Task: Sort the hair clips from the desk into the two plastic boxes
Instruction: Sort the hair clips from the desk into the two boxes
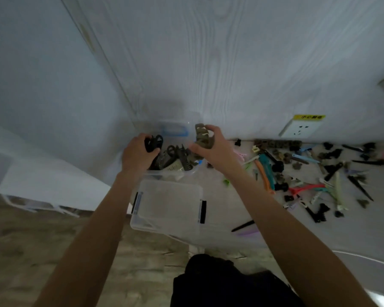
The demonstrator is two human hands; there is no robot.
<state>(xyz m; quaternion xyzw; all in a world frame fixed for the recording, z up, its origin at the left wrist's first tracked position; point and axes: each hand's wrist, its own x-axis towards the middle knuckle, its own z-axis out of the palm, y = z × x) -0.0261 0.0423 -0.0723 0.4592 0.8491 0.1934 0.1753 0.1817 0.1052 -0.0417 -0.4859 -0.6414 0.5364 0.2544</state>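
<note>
Two clear plastic boxes stand on the desk's left end. The far box (175, 173) holds several dark claw clips. The near box (166, 224), with black side latches, looks bare inside. My left hand (138, 155) grips a black claw clip (153, 143) over the far box. My right hand (211, 147) holds an olive-brown claw clip (203, 135) above that box's right side. Many loose hair clips (308, 173), black, brown, orange, teal, red and pale green, lie scattered over the desk to the right.
A wall socket (300, 129) with a yellow label sits on the wood-grain wall behind the desk. A black clip (243, 226) and a purple one lie near the desk's front edge. Wooden floor shows at the left, dark clothing at the bottom.
</note>
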